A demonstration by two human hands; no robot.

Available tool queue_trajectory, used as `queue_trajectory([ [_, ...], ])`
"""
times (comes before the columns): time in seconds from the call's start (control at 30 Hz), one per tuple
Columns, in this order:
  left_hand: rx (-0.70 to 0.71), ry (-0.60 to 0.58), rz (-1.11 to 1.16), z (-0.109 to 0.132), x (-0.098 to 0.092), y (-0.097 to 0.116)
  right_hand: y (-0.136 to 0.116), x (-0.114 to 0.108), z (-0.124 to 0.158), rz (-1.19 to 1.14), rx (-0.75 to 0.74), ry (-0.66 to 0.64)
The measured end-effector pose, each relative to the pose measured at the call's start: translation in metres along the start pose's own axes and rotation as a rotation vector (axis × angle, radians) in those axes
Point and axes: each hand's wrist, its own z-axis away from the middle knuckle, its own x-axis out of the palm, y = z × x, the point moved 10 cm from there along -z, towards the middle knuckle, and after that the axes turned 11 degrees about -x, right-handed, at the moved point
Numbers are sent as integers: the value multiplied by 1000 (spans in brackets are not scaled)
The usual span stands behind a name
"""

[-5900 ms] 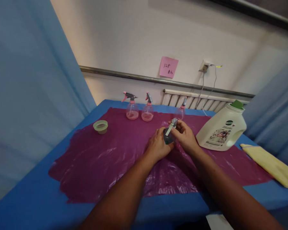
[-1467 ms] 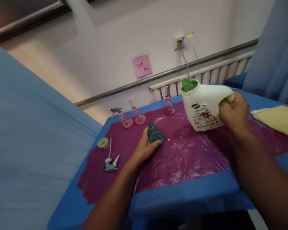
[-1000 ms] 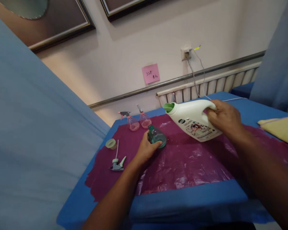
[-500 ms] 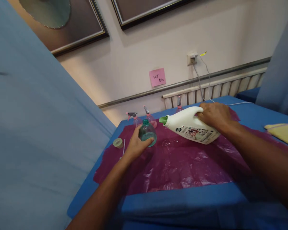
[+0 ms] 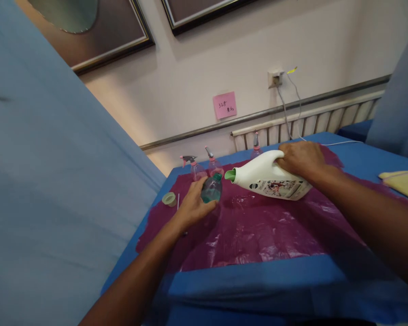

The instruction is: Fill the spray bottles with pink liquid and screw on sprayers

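My left hand is wrapped round a green see-through bottle, open at the neck, with some liquid inside. The bottle leans to the right. In my right hand is the handle of a large white detergent jug with a printed label. The jug is tipped to the left, and its green spout sits just right of the bottle's mouth, with a small gap between. No stream of liquid can be made out.
Spray bottles with pink collars stand behind on a purple plastic sheet over a blue bed. A pale green cap lies left, near a thin white tube. A yellow cloth is at right; a blue curtain hangs left.
The green bottle has tilted rightward, bringing its mouth closer to the jug's spout. My right hand has tipped the jug slightly further over to the left.
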Motion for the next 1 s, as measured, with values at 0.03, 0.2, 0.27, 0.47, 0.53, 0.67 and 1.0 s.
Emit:
queue_trajectory([
  [0.03, 5, -16, -6, 0, 0, 1, -1, -1, 0, 44, 6, -16],
  [0.2, -19, -54, -76, 0, -4, 3, -8, -2, -2, 111, -18, -43],
  [0.27, -18, -66, -97, 0, -5, 3, -9, -2, -3, 98, -26, -40],
  [0.47, 31, -95, -138, 1, -6, 9, -11, 0, -8, 88, -56, -28],
  [0.53, 48, -106, -154, 1, -8, 14, -13, 1, -9, 78, -65, -28],
  [0.67, 57, -149, -227, 2, -12, 24, -18, -1, -10, 70, -88, -32],
  [1.0, 104, -219, -502, 2, -21, 39, -21, 1, -14, 82, -107, -44],
])
